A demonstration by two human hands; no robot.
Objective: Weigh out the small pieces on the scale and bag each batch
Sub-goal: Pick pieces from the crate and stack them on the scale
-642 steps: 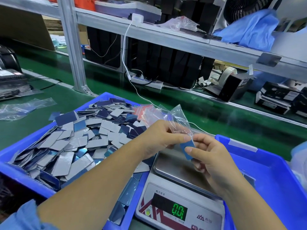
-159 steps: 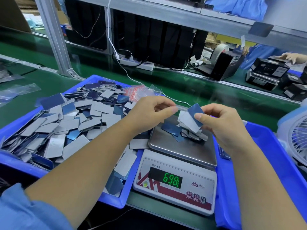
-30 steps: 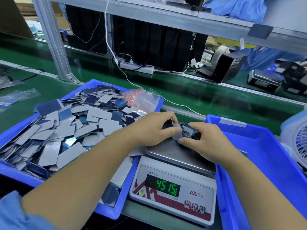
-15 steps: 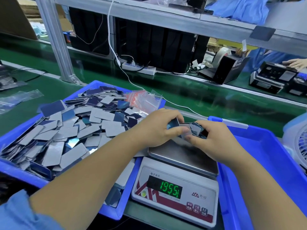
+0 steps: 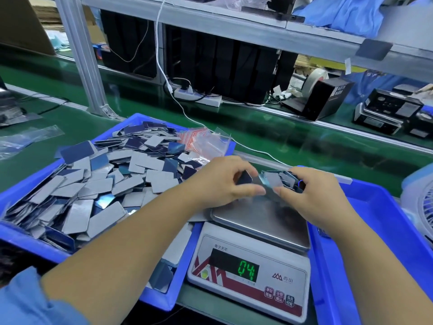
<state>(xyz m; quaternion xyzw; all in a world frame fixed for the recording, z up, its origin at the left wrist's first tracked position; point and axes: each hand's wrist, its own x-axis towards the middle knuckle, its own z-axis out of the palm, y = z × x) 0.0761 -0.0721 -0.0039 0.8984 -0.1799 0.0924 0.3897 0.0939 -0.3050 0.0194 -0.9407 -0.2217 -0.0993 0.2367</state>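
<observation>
Head view, hands: we see the left hand (image 5: 222,181) and the right hand (image 5: 311,195) meeting above the far edge of the scale pan (image 5: 264,219), both with fingers curled.
Left hand: we see its thumb and fingers pinching a dark piece (image 5: 244,178) at the near end of the gathered batch.
Right hand: we see it gripping the batch of small pieces (image 5: 277,179), grey and blue cards bunched together and held clear of the pan.
Scale: we find the scale (image 5: 249,266) at the near edge of the green bench (image 5: 269,141), between the two blue bins; its green display (image 5: 246,270) shows 04 and the pan is bare steel.
Left bin: we see the left blue bin (image 5: 21,242) heaped with loose pieces (image 5: 98,181), grey and blue faces mixed.
Bags: we see a stack of small clear bags (image 5: 203,143) with red strips lying in the far right corner of that bin.
Right bin: we see the right blue bin (image 5: 386,231) touching the scale's right side, under the right forearm.
Cable: we see a white cable (image 5: 182,113) running from a power strip (image 5: 196,96) across the bench toward the scale.
</observation>
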